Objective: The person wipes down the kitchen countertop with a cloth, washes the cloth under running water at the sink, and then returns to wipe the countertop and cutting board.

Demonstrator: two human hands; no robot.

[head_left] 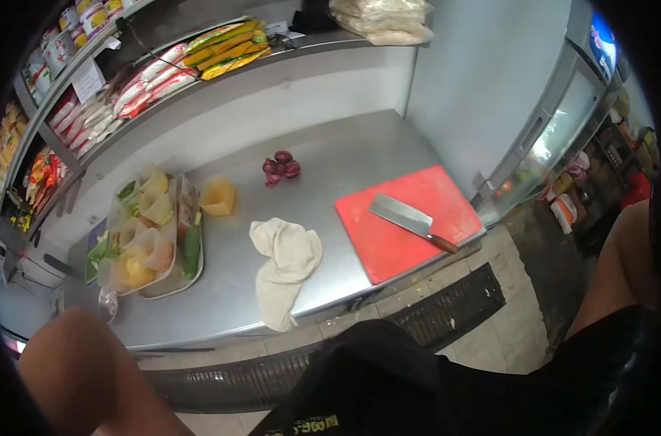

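Neither of my hands shows; only my bent left arm (76, 363) at the lower left and my right arm (614, 261) at the right edge are visible. A cleaver (402, 214) with a wooden handle lies on a red cutting board (374, 247) at the counter's right end. Left of the board, a crumpled cream cloth (287, 261) rests near the front edge. Several red onions (281, 167) sit together farther back. A tray (172, 289) on the left holds containers of cut vegetables and a cucumber (191, 251).
All these stand on a steel counter (229, 309). A yellowish tub (218, 197) is beside the tray. Above, a shelf (309, 49) carries packets and bags. A glass-door fridge (556, 123) stands at the right. Dark slatted mats (236, 381) cover part of the tiled floor.
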